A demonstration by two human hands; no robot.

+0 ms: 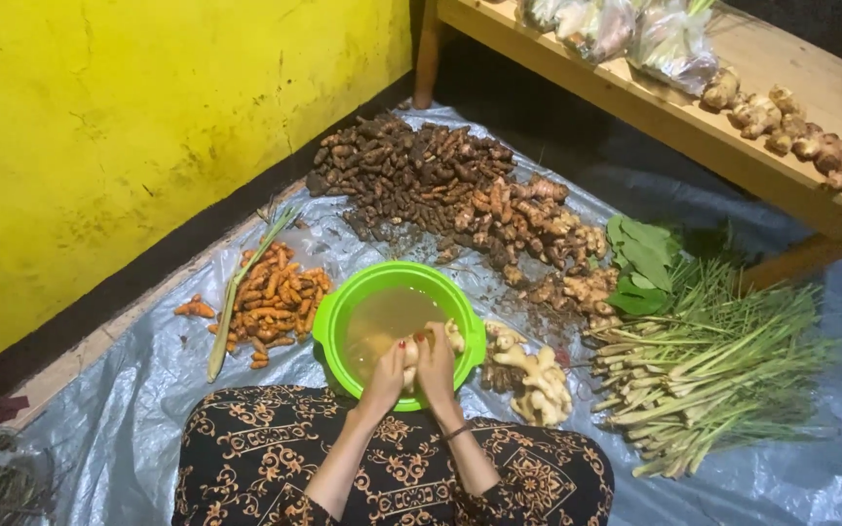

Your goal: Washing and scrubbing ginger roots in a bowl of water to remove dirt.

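A green plastic basin (335, 314) of murky water sits on the tarp in front of my knees. Both hands are over its near side, pressed together around a pale piece of ginger root (409, 358). My left hand (387, 375) grips the root from the left and my right hand (436, 365) from the right, fingers curled. More pale root (455, 336) shows just beyond my right fingers at the water's edge. My lap is covered by a black patterned cloth (265, 458).
Around the basin on the grey tarp (148, 390) lie an orange turmeric pile (275, 302), dark roots (411, 175), pale ginger (538, 375), green leaves (640, 263) and lemongrass stalks (713, 375). A wooden bench (674, 117) with bags and ginger stands behind. A yellow wall (148, 117) stands left.
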